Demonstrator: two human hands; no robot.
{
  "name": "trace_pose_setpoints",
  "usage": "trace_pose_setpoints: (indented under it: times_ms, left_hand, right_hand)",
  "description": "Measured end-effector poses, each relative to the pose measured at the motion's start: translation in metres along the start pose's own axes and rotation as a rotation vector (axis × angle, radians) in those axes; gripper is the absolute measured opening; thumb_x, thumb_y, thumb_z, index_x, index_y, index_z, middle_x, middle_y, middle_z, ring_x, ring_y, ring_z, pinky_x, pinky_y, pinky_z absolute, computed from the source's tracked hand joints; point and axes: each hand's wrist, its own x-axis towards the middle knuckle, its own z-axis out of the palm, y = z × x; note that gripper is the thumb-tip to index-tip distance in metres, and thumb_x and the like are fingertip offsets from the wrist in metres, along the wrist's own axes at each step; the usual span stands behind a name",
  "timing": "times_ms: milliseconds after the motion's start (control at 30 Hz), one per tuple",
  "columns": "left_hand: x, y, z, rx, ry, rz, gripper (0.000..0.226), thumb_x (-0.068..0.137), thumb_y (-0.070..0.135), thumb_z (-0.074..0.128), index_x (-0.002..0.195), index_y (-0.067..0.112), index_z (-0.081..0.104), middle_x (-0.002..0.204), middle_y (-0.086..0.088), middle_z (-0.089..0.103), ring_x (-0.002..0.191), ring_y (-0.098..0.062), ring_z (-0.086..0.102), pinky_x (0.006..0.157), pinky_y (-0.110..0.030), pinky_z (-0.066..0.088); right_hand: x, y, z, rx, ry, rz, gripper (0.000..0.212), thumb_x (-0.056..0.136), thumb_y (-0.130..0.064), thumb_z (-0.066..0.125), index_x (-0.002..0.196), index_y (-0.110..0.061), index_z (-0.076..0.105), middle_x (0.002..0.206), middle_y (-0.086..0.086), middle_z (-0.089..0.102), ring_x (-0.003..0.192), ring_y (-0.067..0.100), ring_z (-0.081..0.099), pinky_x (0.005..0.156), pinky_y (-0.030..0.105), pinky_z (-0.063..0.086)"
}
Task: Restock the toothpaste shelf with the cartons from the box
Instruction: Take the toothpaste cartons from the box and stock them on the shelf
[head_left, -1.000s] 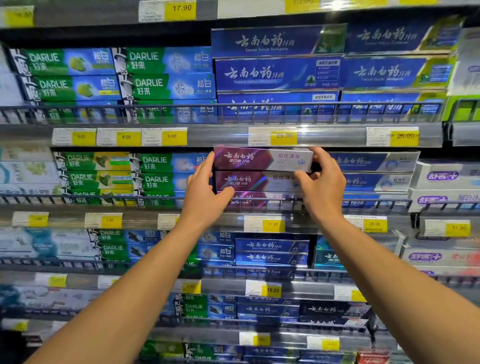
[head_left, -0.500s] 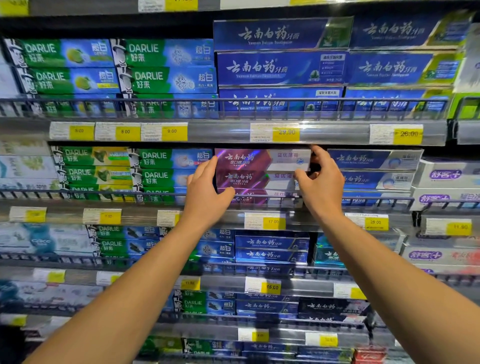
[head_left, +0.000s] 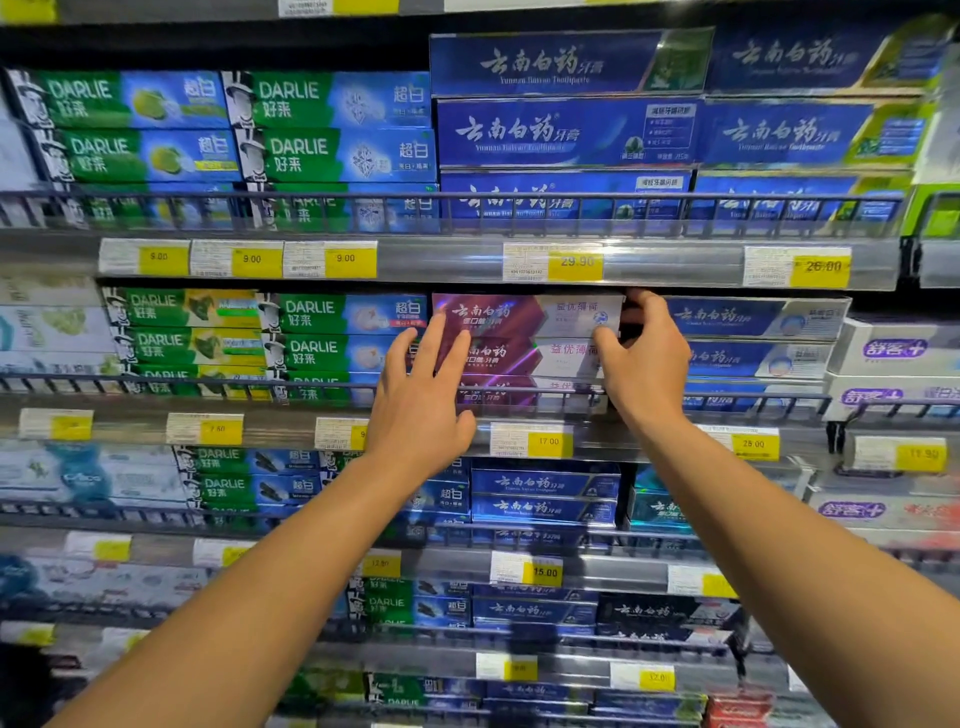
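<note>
The top purple toothpaste carton (head_left: 524, 314) lies flat on the stack of purple cartons (head_left: 524, 358) in the middle bay of the second shelf, just under the price rail (head_left: 675, 262) of the shelf above, with green Darlie cartons (head_left: 343, 332) touching the stack on one side and blue cartons (head_left: 753, 338) just beside it on the other. The likeliest trouble, as I judge it, is the top carton going in crooked: if one end is pushed harder than the other it could skew and wedge against its neighbours, or ride up and catch under the rail, since the gap above looks slim. A shove too far could also shunt the cartons beneath it out of line behind the wire front guard (head_left: 545, 397), and the glossy faces may let the top one slide forward when released. The left hand (head_left: 421, 405) is spread, fingers apart and fairly straight, their tips laid on the front face of the stack near its left end; it grips nothing. The right hand (head_left: 644, 358) is curled at the stack's right end, thumb on the front face and fingers hooked round the end of the top carton, seemingly pinching it, though how firmly cannot be told. The supply box is not in view.
</note>
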Motion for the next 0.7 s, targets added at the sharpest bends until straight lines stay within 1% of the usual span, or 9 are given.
trace_pose_setpoints:
  times_ms: [200,267,333,467,633,700]
  left_hand:
    - [0.002,0.0,0.003,0.023,-0.001,-0.005,0.082,0.084,0.039,0.055,0.151,0.03,0.008,0.159,0.007,-0.012,0.143,-0.03,-0.004,0.112,-0.053,0.026]
    - [0.002,-0.001,0.004,0.019,-0.002,-0.007,0.083,0.084,0.039,0.055,0.151,0.03,0.007,0.158,0.007,-0.013,0.143,-0.029,-0.004,0.113,-0.053,0.024]
    - [0.002,-0.001,0.004,0.021,0.003,0.0,0.083,0.084,0.039,0.055,0.151,0.03,0.007,0.159,0.006,-0.013,0.143,-0.029,-0.004,0.114,-0.053,0.024]
    - [0.001,-0.002,0.006,0.003,0.011,0.004,0.083,0.084,0.038,0.056,0.151,0.03,0.008,0.159,0.007,-0.012,0.143,-0.029,-0.003,0.113,-0.053,0.025]
    - [0.001,-0.004,0.005,-0.003,0.016,0.007,0.083,0.084,0.038,0.056,0.152,0.028,0.008,0.159,0.008,-0.012,0.143,-0.029,-0.002,0.114,-0.052,0.024]
    - [0.002,-0.005,0.005,-0.005,0.019,0.011,0.083,0.084,0.038,0.056,0.152,0.028,0.009,0.159,0.008,-0.012,0.143,-0.029,-0.002,0.114,-0.052,0.024]
  right_hand:
    - [-0.003,0.003,0.0,-0.02,-0.018,-0.009,0.035,0.085,-0.028,0.064,0.118,-0.02,0.054,0.103,0.0,0.064,0.09,0.023,0.06,0.078,0.039,0.049]
    - [-0.007,0.006,-0.002,-0.027,-0.044,-0.016,0.039,0.085,-0.028,0.065,0.121,-0.02,0.053,0.108,-0.002,0.064,0.09,0.02,0.06,0.08,0.039,0.049]
    - [-0.012,0.01,-0.004,-0.043,-0.071,-0.021,0.04,0.086,-0.024,0.065,0.124,-0.02,0.052,0.11,-0.003,0.065,0.087,0.018,0.059,0.079,0.037,0.049]
    - [-0.013,0.012,-0.003,-0.06,-0.09,0.001,0.041,0.087,-0.02,0.064,0.125,-0.018,0.052,0.109,-0.002,0.066,0.091,0.022,0.06,0.08,0.039,0.049]
    - [-0.007,0.013,-0.001,-0.065,-0.093,0.032,0.04,0.087,-0.018,0.063,0.125,-0.018,0.052,0.109,-0.001,0.067,0.095,0.025,0.06,0.08,0.037,0.049]
    - [-0.006,0.013,0.0,-0.069,-0.095,0.038,0.039,0.088,-0.018,0.063,0.126,-0.017,0.052,0.109,0.0,0.067,0.096,0.025,0.06,0.079,0.035,0.047]
